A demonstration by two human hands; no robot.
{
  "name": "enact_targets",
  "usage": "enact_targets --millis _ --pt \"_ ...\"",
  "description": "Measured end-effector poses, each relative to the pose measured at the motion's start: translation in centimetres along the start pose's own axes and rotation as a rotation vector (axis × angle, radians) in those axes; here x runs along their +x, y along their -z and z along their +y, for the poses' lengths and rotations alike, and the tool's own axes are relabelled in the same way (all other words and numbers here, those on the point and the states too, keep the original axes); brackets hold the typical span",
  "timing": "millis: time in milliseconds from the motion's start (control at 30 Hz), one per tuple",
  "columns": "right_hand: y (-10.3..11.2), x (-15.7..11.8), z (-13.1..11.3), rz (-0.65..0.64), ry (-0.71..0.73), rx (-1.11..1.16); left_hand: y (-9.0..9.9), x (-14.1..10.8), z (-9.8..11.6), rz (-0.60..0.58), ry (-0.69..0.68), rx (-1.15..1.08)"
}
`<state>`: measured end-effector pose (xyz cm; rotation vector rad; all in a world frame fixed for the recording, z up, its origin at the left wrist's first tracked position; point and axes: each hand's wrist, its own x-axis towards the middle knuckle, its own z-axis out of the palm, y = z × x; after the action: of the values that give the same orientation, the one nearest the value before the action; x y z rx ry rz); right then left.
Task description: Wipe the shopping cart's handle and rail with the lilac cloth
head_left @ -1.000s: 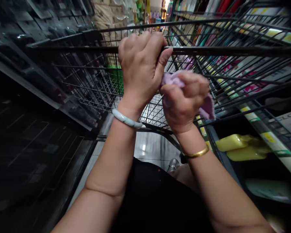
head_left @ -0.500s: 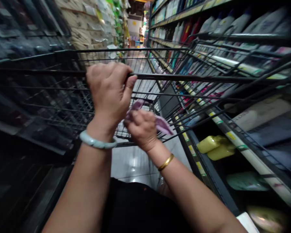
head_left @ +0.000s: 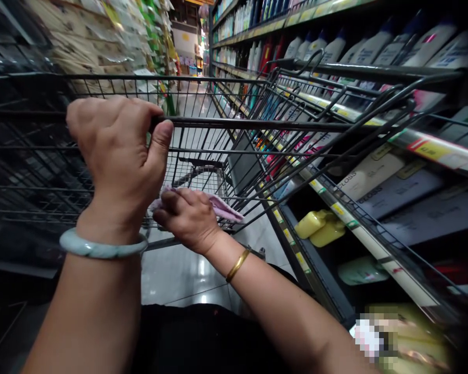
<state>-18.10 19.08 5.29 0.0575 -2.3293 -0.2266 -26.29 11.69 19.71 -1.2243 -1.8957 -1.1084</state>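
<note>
A dark metal shopping cart point(head_left: 257, 123) stands in front of me. My left hand point(head_left: 119, 137), with a pale green bangle point(head_left: 101, 245) at the wrist, is wrapped over the cart's top bar. Lower and to the right, my right hand point(head_left: 189, 218) grips a pink-purple cloth point(head_left: 224, 209) against the wire side of the cart. Part of the cloth sticks out beyond the knuckles, and the rest is hidden under the fingers. A gold bracelet point(head_left: 237, 265) circles my right wrist.
Shelves of white bottles point(head_left: 390, 52) run along the right, close to the cart. Yellow bottles point(head_left: 311, 224) and grey boxes point(head_left: 401, 187) sit on lower shelves. Packaged goods point(head_left: 81, 41) hang on the left. A tiled floor point(head_left: 197, 101) leads down the aisle between them.
Both hands and the cart appear further left in view. My right hand with the cloth is a little lower. The left hand keeps its grip on the bar.
</note>
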Motion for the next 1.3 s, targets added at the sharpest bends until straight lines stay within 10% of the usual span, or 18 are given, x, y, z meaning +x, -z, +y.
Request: enact_targets --millis 167,367,767,1300 --pt "-0.7 -0.6 -0.7 -0.082 0.077 0.02 0.2 0.0 0.1 -0.041 0.017 -0.052" --pt "2.2 0.9 0.6 0.114 -0.028 -0.023 -0.1 0.0 -0.4 -0.038 -0.046 -0.081" --pt "1.7 1.3 2.0 0.197 -0.057 -0.004 1.3 -1.9 0.1 0.186 -0.25 -0.05" --pt "1.3 0.9 3.0 0.253 -0.125 -0.039 -1.7 -2.4 -2.3 -0.034 -0.101 0.101"
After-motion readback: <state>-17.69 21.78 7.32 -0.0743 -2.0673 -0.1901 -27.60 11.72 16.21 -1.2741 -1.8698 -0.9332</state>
